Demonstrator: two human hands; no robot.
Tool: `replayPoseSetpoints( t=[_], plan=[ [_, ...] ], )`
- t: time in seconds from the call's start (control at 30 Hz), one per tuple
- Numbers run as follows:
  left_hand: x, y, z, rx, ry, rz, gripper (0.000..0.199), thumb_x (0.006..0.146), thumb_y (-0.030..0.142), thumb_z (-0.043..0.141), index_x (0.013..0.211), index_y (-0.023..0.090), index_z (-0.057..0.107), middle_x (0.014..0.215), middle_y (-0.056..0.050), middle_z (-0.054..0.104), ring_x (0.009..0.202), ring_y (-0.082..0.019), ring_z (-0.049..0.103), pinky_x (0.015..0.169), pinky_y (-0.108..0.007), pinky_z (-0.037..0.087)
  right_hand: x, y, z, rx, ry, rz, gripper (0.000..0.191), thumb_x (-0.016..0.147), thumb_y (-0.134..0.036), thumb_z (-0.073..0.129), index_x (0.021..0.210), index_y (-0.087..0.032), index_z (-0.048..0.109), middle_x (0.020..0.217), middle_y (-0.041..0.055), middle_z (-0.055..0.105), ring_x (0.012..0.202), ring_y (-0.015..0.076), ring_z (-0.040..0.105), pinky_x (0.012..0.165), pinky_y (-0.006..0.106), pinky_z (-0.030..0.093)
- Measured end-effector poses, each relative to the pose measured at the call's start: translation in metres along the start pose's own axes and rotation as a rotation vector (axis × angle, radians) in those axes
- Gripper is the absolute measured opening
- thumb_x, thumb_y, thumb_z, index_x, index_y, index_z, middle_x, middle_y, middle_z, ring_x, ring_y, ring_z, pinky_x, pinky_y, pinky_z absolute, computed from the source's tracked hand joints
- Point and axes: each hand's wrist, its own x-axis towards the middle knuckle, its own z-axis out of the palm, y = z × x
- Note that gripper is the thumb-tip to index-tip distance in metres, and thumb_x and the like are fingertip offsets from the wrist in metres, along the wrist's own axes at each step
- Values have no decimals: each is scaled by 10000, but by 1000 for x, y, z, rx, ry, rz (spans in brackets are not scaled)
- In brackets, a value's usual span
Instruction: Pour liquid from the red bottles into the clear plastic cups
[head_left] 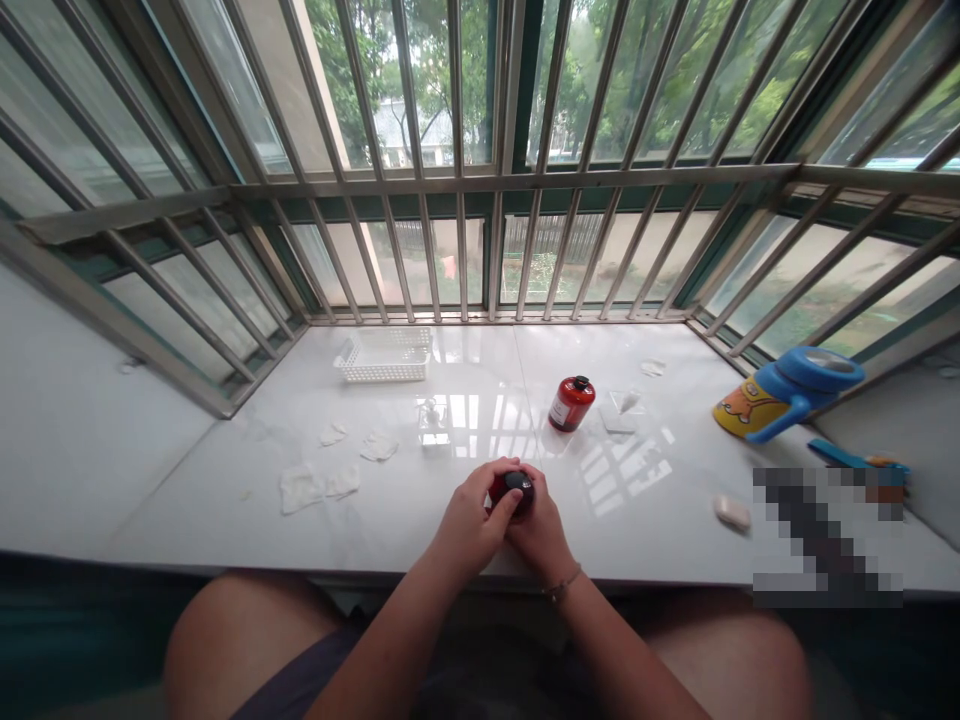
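Near the front edge of the white marble surface, both of my hands are wrapped round a small dark red container with a black rounded top. My left hand closes on its left side, the thumb lying on the black top. From the right, my right hand grips it, and a thin bracelet circles that wrist. Most of the container is hidden by my fingers. Beyond my hands stands a red bottle with a black neck and a white label.
A white basket, a clear container and crumpled tissues lie left. At right are a small clear dish, a blue-yellow cup and a pale oval object. Window bars stand behind.
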Motion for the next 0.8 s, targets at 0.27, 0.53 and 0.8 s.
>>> replayPoseSetpoints(
  t=[0.27,0.53,0.8],
  plan=[
    [2,-11,8,-14,120,-94,359,946,232,755,1266,259,594,1334,-99,757,1256,-273,732,1085,-461,586,0,-5,-1,61,-38,-2,721,741,-445,894,1339,-266,534,1274,111,759,1078,325,781,916,467,648],
    [4,-28,0,48,92,100,326,1083,424,609,1367,271,659,1442,-93,726,1412,-282,649,1191,-462,536,0,0,-1,19,-16,-4,727,744,-463,879,1348,-261,529,1267,112,743,1017,304,781,876,448,654],
    [-5,-85,-73,680,331,88,418,1129,483,415,999,215,708,936,-109,718,961,-302,702,957,-484,603,1,4,-2,-3,-2,-46,768,716,-491,923,1338,-262,535,1266,108,724,1099,318,751,966,496,632]
  ],
)
